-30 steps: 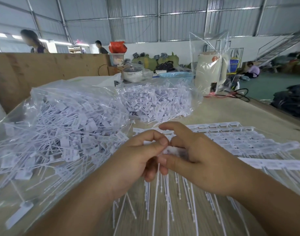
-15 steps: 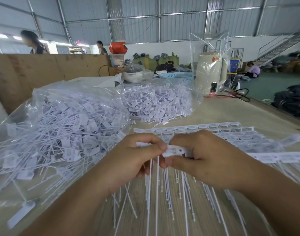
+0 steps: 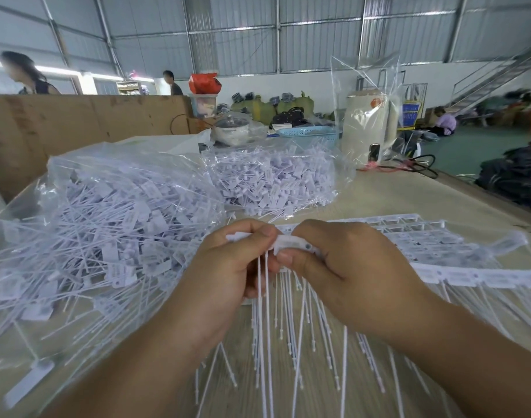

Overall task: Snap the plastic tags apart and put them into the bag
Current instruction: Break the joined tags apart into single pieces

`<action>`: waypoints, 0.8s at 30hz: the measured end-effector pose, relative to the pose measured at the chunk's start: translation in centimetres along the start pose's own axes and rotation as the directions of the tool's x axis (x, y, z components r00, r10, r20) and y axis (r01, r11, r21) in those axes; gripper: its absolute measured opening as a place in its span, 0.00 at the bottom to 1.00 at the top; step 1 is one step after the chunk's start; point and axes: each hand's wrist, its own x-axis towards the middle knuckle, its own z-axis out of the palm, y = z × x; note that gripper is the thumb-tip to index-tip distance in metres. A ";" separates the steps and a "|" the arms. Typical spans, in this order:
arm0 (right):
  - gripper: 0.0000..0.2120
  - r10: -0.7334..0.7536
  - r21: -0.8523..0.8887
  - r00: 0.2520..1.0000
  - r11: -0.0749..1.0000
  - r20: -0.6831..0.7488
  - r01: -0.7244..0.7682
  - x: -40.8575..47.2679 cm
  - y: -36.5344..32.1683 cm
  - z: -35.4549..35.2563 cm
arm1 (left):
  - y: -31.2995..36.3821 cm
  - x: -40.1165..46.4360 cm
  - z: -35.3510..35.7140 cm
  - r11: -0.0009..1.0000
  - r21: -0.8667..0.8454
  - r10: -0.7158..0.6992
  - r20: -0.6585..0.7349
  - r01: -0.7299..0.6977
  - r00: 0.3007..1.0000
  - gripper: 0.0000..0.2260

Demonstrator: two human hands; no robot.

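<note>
- head view looks down on a pale wooden table (image 3: pixel 393 194) with both hands meeting just above it, near the middle.
- left hand (image 3: pixel 228 273) has its fingers curled, thumb and forefinger pinching the head of a white plastic tag (image 3: pixel 238 236) at the end of a joined row.
- right hand (image 3: pixel 342 267) is curled too, thumb underneath and fingers over the top, pinching the next tag head (image 3: pixel 291 244) in that strip; the two pinches sit just beside each other.
- thin white tails (image 3: pixel 265 312) hang down from the held tags between the hands and fan out over the table toward the camera.
- strip of joined tags (image 3: pixel 484 277) runs off to the right from the right hand, lying flat on the table, with more strips (image 3: pixel 408 229) stacked behind it.
- clear bag (image 3: pixel 113 224) full of loose separated tags lies to the left, touching the left forearm's side of the work area.
- second clear bag (image 3: pixel 273 182) of tags sits behind the hands, farther back on the table.
- one loose tag (image 3: pixel 29 384) lies at the near left edge.
- beyond, a blue basket (image 3: pixel 306 134), a lidded pot (image 3: pixel 232 129) and a cream appliance (image 3: pixel 369 128) wrapped in clear plastic stand at the table's far end.
</note>
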 end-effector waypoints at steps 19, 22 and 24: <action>0.15 0.053 0.175 0.993 0.984 -0.108 -0.033 0.0 1.5 -0.2 | 0.8 0.6 -1.9 0.998 0.011 -0.059 0.023 0.059 0.998 0.08; 0.12 -0.070 0.183 0.993 0.982 0.093 0.052 -0.3 1.0 0.6 | 0.0 -0.1 -0.8 0.991 0.110 -0.090 0.149 0.074 0.985 0.10; 0.14 -0.110 0.193 0.982 0.978 0.153 0.080 -0.3 0.8 0.9 | -0.4 -0.3 -0.2 0.990 0.108 -0.109 0.178 0.090 0.978 0.15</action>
